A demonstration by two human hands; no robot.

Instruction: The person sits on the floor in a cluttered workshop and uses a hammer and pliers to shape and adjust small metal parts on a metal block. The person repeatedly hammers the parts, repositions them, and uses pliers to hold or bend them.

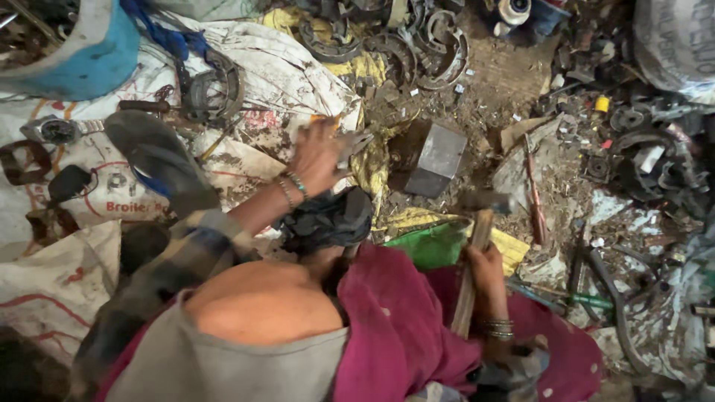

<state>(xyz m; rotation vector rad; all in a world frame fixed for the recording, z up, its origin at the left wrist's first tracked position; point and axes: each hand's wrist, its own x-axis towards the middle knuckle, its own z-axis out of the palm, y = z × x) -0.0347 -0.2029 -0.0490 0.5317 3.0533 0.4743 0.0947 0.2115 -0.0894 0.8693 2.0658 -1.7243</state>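
Big white sacks (275,74) and a pile of curved metal scrap (417,45) lie around the grey metal block (436,160) on the dirt in front of me, while my right hand (484,272) grips a wooden hammer (477,238) and my left hand (320,156) pinches a small metal piece (356,143).
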